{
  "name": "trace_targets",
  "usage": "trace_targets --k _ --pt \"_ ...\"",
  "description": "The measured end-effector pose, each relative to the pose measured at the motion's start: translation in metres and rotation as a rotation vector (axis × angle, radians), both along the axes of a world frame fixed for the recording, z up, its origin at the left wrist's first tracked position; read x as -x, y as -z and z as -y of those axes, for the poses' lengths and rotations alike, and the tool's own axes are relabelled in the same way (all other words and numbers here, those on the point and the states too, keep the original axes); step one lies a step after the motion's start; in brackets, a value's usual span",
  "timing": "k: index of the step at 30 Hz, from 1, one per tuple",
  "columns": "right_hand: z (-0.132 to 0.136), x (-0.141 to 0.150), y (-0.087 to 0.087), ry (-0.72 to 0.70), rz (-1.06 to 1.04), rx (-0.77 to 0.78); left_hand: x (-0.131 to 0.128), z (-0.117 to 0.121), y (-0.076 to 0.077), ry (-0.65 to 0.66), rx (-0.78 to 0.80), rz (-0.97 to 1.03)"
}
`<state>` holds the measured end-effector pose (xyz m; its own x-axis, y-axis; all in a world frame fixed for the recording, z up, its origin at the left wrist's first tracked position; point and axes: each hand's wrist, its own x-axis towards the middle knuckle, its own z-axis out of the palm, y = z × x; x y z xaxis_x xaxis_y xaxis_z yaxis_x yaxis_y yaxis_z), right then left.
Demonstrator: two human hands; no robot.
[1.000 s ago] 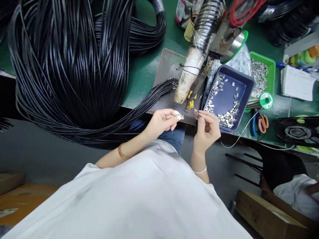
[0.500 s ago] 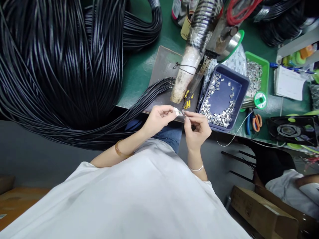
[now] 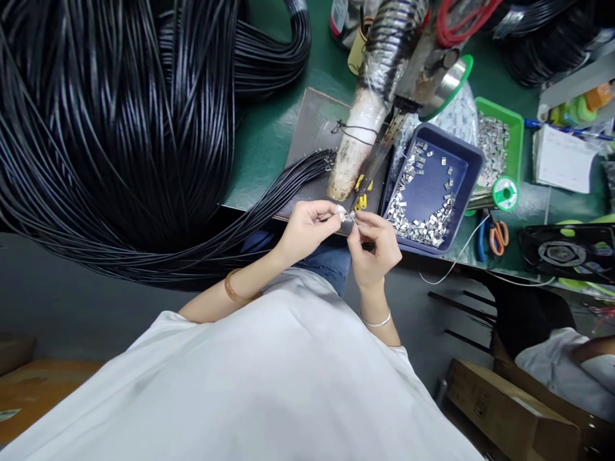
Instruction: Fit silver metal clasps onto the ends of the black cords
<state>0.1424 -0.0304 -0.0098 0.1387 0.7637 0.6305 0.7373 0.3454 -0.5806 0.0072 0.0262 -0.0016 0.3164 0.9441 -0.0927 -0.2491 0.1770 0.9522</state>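
Observation:
My left hand [image 3: 314,224] is closed in a pinch, a white covering on one fingertip. At its tips is a small shiny metal part [image 3: 348,218]. My right hand [image 3: 375,245] is pinched closed against the other side of it; what its fingertips hold is too small to make out. Just above both hands are a long tool's dark tip and yellow-handled tool [image 3: 361,201]. To the left, a bundle of thin black cables [image 3: 288,192] lies with stripped ends on a grey board [image 3: 312,121]. A blue tray [image 3: 468,153] of small metal shells stands to the right.
A big heap of black cable [image 3: 115,128] covers the left. A foil-wrapped duct [image 3: 359,137] reaches down over the board. Beyond are a green tray [image 3: 516,137] of metal pieces, a solder spool [image 3: 505,193], orange-and-blue pliers [image 3: 498,238] and a fan [image 3: 560,253]. Another person [image 3: 552,352] sits at right.
My right hand has moved left, from beside the blue tray to my left hand, and their fingertips now meet. My left hand keeps its pinch. The view has shifted slightly.

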Motion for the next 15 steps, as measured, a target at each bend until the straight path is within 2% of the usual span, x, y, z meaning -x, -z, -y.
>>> trace_targets --k 5,11,15 --pt "-0.0031 0.0026 -0.0048 0.037 -0.033 0.047 -0.0012 -0.0015 0.0013 -0.041 -0.055 -0.104" --pt "-0.0048 0.004 -0.0086 0.013 -0.051 0.033 -0.0018 -0.001 -0.0045 -0.067 -0.084 -0.076" --pt "-0.0038 0.0037 -0.0089 0.023 -0.045 0.062 -0.0013 -0.0005 -0.002 -0.06 -0.076 -0.092"
